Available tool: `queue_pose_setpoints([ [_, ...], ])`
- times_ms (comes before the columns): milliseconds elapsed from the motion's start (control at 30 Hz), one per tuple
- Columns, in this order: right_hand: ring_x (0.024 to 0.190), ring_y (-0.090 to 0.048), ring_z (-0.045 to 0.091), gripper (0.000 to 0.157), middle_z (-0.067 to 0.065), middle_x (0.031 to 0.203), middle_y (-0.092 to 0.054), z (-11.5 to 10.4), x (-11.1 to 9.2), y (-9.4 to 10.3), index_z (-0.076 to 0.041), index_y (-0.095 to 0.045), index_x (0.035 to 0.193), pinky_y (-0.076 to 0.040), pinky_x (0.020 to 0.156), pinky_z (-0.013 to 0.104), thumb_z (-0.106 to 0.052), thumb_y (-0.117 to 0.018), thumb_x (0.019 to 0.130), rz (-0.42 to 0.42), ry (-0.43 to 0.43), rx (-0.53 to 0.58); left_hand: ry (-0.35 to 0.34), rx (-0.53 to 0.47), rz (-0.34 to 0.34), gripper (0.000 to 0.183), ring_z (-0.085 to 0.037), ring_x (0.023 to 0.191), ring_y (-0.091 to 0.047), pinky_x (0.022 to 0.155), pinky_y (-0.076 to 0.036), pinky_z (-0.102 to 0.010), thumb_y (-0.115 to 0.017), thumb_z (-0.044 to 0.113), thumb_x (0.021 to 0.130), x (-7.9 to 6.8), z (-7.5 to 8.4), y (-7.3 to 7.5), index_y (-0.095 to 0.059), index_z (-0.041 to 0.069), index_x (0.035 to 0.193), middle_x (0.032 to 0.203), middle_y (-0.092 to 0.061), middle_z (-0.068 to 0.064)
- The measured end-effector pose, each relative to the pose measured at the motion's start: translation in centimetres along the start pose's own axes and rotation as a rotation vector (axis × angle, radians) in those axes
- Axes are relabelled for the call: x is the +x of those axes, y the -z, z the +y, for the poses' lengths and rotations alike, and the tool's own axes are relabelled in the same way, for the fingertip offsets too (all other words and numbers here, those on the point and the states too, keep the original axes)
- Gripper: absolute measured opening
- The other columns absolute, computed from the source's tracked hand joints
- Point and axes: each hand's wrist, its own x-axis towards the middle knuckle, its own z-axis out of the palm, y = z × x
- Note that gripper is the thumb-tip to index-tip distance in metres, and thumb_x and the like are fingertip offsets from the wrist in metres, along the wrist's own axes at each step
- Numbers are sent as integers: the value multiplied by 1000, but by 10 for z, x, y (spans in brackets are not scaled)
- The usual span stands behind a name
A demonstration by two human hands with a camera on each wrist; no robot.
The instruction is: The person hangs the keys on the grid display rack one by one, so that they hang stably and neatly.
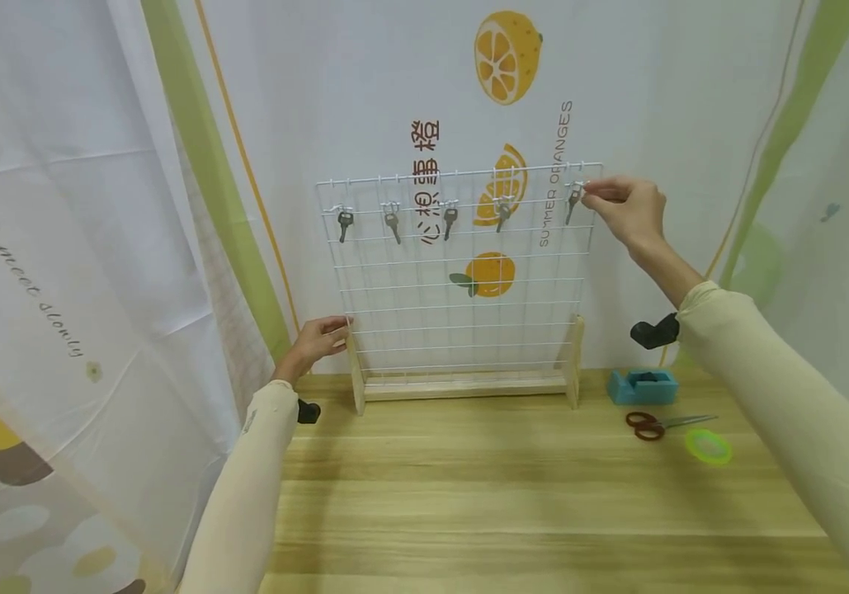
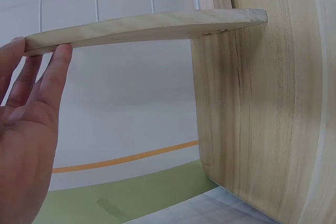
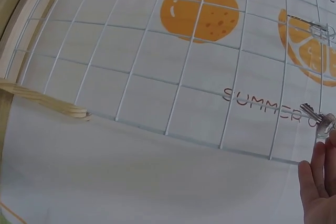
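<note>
A white wire grid rack (image 1: 469,318) stands upright in a wooden stand (image 1: 464,385). Along its upper part hang several keys, among them one at the far left (image 1: 346,223) and one in the middle (image 1: 450,221). At the upper right corner, my right hand (image 1: 628,210) pinches the rightmost key (image 1: 573,198) by its head, against a hook on the grid. In the right wrist view this key (image 3: 313,113) is partly hidden by the fingertips. My left hand (image 1: 320,340) holds the top end of the stand's left wooden upright (image 2: 131,27) between thumb and fingers.
To the right of the stand are a blue tape dispenser (image 1: 643,388), red-handled scissors (image 1: 650,426) and a yellow-green ring (image 1: 709,446) on the wooden table (image 1: 469,503). A printed curtain (image 1: 379,91) hangs close behind the rack, another cloth (image 1: 97,247) at the left.
</note>
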Motion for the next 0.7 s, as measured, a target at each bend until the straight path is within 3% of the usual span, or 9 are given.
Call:
queue_pose_setpoints([
  [167, 89, -63, -9, 35, 1, 119, -77, 11, -7, 4, -8, -75, 127, -50, 81, 14, -28, -75, 98, -2, 50, -53, 8, -9, -8, 48, -40, 143, -46, 108, -53, -40, -51, 7, 110, -1, 3, 2, -40, -8, 155, 159, -41, -26],
  [367, 77, -57, -19, 36, -13, 103, -79, 27, -16, 14, -6, -76, 123, -46, 72, 10, -30, -77, 97, -8, 108, -87, 7, -14, -39, 49, -42, 144, -43, 107, -53, -40, -49, 8, 111, -7, 13, 6, -37, -9, 156, 159, -40, -28],
  [433, 75, -56, -22, 35, -9, 104, -79, 32, -19, 18, -5, -76, 122, -45, 70, 8, -30, -77, 97, -12, 142, -107, -6, -9, -55, 49, -42, 145, -42, 108, -53, -40, -48, 7, 111, -8, 16, 7, -36, -9, 156, 158, -40, -29],
  [600, 74, -54, -23, 32, 18, 112, -76, 44, -32, 21, -1, -76, 119, -42, 63, 1, -26, -75, 99, -50, 258, -172, -36, 10, -90, 49, -42, 146, -40, 110, -51, -43, -47, 9, 112, -12, 20, 12, -35, -9, 156, 158, -40, -29],
  [700, 83, -72, -1, 30, 24, 112, -75, 53, -43, 20, 1, -76, 118, -43, 63, 1, -23, -73, 100, -71, 326, -214, -59, 43, -114, 50, -44, 146, -40, 110, -51, -44, -47, 9, 112, -18, 23, 15, -34, -11, 156, 158, -40, -30],
])
